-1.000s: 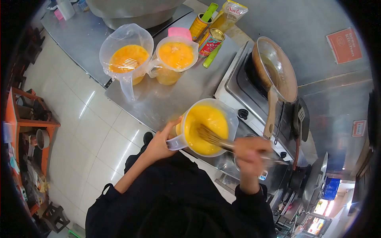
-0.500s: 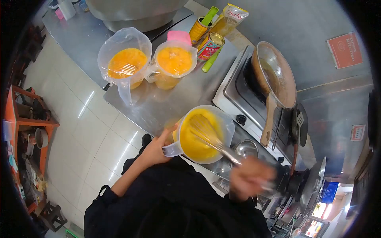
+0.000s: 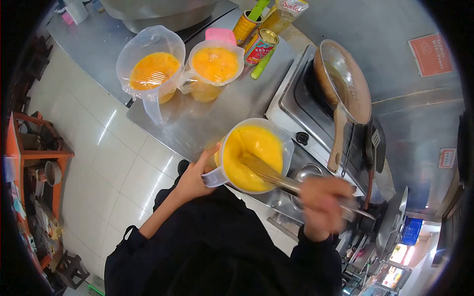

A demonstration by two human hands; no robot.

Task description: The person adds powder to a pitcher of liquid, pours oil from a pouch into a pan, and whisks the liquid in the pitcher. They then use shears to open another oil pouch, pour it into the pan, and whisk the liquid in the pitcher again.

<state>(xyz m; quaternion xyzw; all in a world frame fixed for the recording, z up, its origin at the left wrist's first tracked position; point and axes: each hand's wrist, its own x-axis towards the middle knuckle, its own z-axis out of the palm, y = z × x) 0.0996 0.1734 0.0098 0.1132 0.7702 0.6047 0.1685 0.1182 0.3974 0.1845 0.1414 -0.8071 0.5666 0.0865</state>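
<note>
My left hand point(image 3: 196, 176) grips a clear plastic measuring jug point(image 3: 216, 178) by its handle side, fingers against the wall. Inside the jug is smooth yellow beaten egg point(image 3: 256, 143). My right hand point(image 3: 323, 204), smeared by motion, is closed around the handle of a metal whisk point(image 3: 276, 178), its wires dipped in the egg. Farther back on the steel counter stand two more plastic jugs, a left jug point(image 3: 154, 42) and a right jug point(image 3: 200, 91), both holding orange-yellow egg, with clear plastic film about them.
To the right, a frying pan point(image 3: 358, 81) rests on a gas stove point(image 3: 296, 108). A metal bowl point(image 3: 308, 171) sits behind the whisk. Cans, one a red can point(image 3: 260, 47), a yellow bag point(image 3: 279, 17) and a large metal vessel point(image 3: 163, 22) stand at the back.
My right hand and the whisk have shifted right and slightly up, the whisk still in the egg. The egg's surface is swirled differently. My left hand keeps its hold on the jug.
</note>
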